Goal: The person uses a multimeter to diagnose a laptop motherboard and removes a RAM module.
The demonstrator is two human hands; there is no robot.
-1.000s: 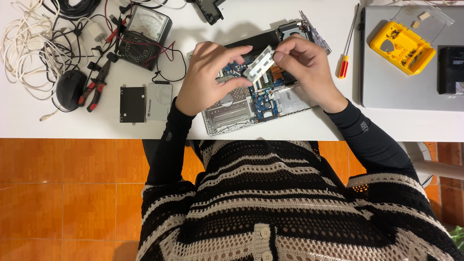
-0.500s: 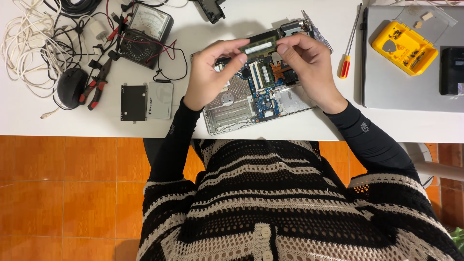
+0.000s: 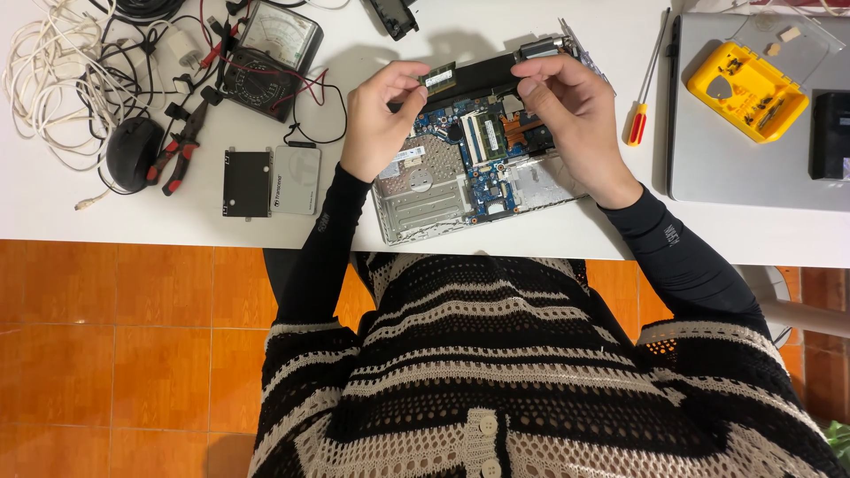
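A small green memory module (image 3: 436, 78) is pinched at its left end between the thumb and fingertips of the left hand (image 3: 379, 119), and is held level just above the far edge of an opened laptop base (image 3: 478, 164). The right hand (image 3: 571, 111) is raised over the right part of the same base with its fingers curled inward; whether anything is grasped in that grip cannot be told, and the module is not touched by it. The laptop base is laid slightly askew near the middle of the near edge of the white tabletop (image 3: 53, 217), with its blue circuit board (image 3: 482, 155) exposed between the two hands. Toward the near edge on the left, a black drive bracket (image 3: 246, 183) and a silver drive (image 3: 296, 180) are set side by side, touching or nearly so. Farther left, red-handled pliers (image 3: 181, 146) and a black mouse (image 3: 133, 153) are found among white cables (image 3: 53, 80), and an analogue meter (image 3: 270, 57) with red and black leads is placed toward the far edge. Just right of the right hand, a screwdriver (image 3: 645, 93) with a red and yellow handle is laid pointing toward the far edge. Near the right edge, a closed grey laptop (image 3: 735, 177) is seen, and a yellow parts tray (image 3: 746, 90) is rested on it.
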